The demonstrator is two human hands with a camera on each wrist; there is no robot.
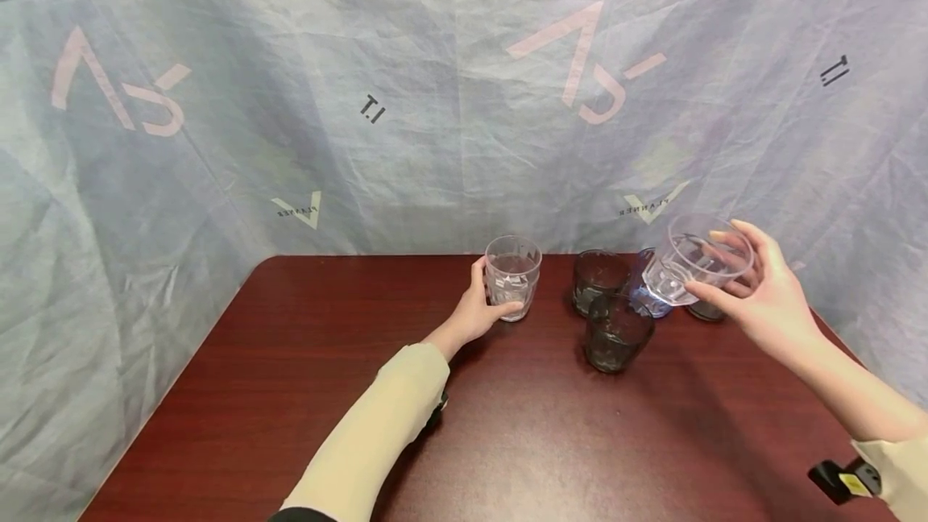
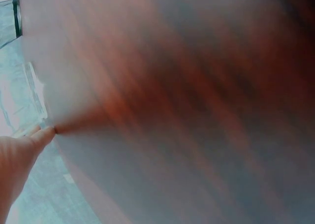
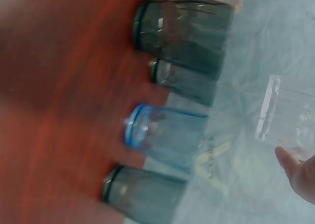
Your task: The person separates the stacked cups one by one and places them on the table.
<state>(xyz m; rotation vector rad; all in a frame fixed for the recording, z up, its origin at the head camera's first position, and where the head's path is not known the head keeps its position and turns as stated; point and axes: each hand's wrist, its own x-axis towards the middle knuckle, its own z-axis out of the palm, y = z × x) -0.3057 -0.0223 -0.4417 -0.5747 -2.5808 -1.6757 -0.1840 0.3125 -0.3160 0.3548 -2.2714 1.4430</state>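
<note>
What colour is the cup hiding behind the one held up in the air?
Blue cup, see-through with a darker blue rim. The right wrist view shows it best.

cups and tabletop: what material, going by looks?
Clear cup in the right hand: see-through and colourless, glass or hard plastic, can't tell which. Dark cups: smoky tinted, same doubt. Table: glossy reddish-brown wood grain, possibly laminate.

Soft, even overhead light falls on the table (image 1: 290,393), leaving faint shadows beneath both arms and a dull sheen near the person. The head view bows at its edges. Both wrist views are smeared by motion blur.
</note>
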